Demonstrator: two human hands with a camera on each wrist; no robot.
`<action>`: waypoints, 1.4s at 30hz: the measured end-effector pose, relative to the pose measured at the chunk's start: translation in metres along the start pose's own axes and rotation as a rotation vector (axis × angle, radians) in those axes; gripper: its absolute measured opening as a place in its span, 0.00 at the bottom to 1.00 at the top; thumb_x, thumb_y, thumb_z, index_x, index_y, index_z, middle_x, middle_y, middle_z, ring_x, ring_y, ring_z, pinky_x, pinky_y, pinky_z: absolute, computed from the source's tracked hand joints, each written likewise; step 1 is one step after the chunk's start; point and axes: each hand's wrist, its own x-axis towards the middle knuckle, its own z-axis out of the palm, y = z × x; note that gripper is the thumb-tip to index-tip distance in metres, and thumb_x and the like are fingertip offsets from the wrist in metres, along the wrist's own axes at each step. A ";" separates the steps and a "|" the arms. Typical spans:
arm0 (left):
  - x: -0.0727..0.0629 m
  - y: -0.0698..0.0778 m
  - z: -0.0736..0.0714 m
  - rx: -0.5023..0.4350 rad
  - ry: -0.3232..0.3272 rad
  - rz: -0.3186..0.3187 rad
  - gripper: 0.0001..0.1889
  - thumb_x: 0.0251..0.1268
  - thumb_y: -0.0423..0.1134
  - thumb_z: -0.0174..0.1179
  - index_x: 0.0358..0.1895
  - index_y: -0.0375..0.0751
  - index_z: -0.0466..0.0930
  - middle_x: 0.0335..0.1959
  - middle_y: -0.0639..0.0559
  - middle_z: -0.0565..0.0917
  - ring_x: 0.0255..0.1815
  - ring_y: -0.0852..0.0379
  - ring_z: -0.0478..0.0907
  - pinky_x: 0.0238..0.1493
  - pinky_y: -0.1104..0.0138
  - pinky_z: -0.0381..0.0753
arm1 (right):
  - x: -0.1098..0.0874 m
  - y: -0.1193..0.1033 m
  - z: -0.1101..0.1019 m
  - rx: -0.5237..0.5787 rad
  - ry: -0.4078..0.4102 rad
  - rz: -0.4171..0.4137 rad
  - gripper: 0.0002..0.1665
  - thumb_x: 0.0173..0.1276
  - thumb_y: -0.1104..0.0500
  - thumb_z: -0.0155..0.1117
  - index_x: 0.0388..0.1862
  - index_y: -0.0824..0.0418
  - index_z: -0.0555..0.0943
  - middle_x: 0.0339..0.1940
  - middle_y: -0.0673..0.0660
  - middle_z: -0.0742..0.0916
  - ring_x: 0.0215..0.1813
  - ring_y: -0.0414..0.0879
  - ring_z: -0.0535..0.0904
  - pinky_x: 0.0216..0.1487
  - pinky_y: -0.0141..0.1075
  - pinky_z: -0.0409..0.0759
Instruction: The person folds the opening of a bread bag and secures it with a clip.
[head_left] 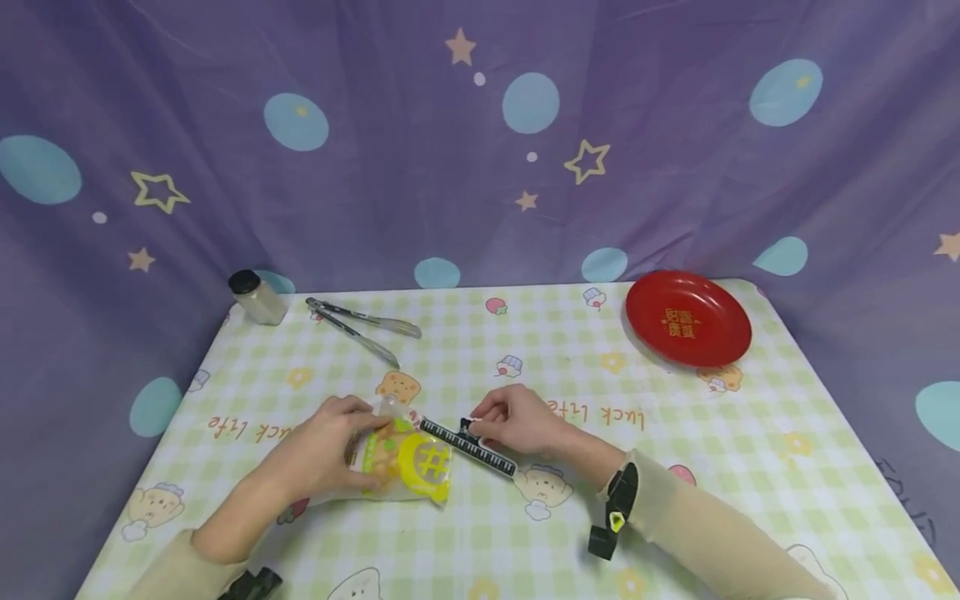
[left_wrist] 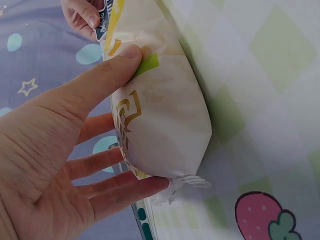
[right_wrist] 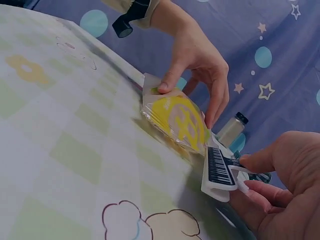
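Observation:
A clear and yellow snack bag (head_left: pixel 426 467) lies near the table's front middle. My left hand (head_left: pixel 324 446) grips it from the left, thumb on one side and fingers on the other; the left wrist view shows the bag's pale back (left_wrist: pixel 165 105) and twisted end. My right hand (head_left: pixel 521 423) pinches the black handle of a bag clip (head_left: pixel 468 447) with a piano-key pattern. The clip slants along the bag's right side, its far end close to the bag's corner. In the right wrist view the clip (right_wrist: pixel 219 170) is beside the bag; I cannot tell whether it bites the plastic.
Metal tongs (head_left: pixel 360 321) lie spread at the back left, near a jar with a black lid (head_left: pixel 258 298). A red plate (head_left: pixel 712 321) sits at the back right. The table has a green checked cloth (head_left: pixel 555 333), and a purple curtain (head_left: pixel 420 183) hangs behind it.

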 end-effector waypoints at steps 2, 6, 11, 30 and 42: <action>0.000 0.000 0.001 -0.003 0.001 -0.002 0.42 0.40 0.54 0.88 0.65 0.45 0.86 0.62 0.43 0.83 0.63 0.43 0.78 0.63 0.45 0.86 | 0.001 -0.001 0.002 0.005 0.002 0.003 0.09 0.70 0.58 0.75 0.46 0.60 0.89 0.32 0.51 0.91 0.31 0.44 0.88 0.36 0.35 0.88; -0.001 0.000 0.002 -0.013 -0.007 -0.005 0.43 0.40 0.54 0.88 0.65 0.45 0.86 0.62 0.44 0.83 0.62 0.44 0.78 0.62 0.46 0.86 | 0.005 -0.003 0.006 0.021 0.008 0.016 0.09 0.70 0.58 0.75 0.45 0.60 0.89 0.32 0.51 0.91 0.31 0.44 0.88 0.37 0.36 0.89; -0.001 0.001 0.002 -0.018 -0.018 -0.004 0.43 0.41 0.55 0.88 0.66 0.45 0.86 0.61 0.45 0.83 0.61 0.44 0.78 0.61 0.47 0.87 | 0.010 -0.004 0.009 0.041 0.005 0.026 0.08 0.71 0.59 0.75 0.45 0.60 0.89 0.32 0.51 0.91 0.31 0.44 0.88 0.37 0.36 0.89; 0.001 -0.001 0.002 -0.019 -0.019 0.002 0.43 0.40 0.55 0.88 0.64 0.43 0.86 0.60 0.45 0.83 0.61 0.44 0.81 0.62 0.47 0.87 | 0.025 -0.008 0.014 0.085 -0.001 0.061 0.07 0.72 0.59 0.75 0.43 0.60 0.89 0.32 0.54 0.91 0.31 0.45 0.88 0.36 0.35 0.89; 0.001 -0.003 0.002 -0.036 -0.011 0.009 0.43 0.39 0.54 0.88 0.64 0.43 0.86 0.59 0.46 0.83 0.60 0.45 0.81 0.62 0.47 0.86 | 0.032 -0.015 0.020 0.074 0.020 0.051 0.07 0.71 0.58 0.75 0.43 0.60 0.89 0.32 0.53 0.91 0.30 0.44 0.88 0.35 0.33 0.88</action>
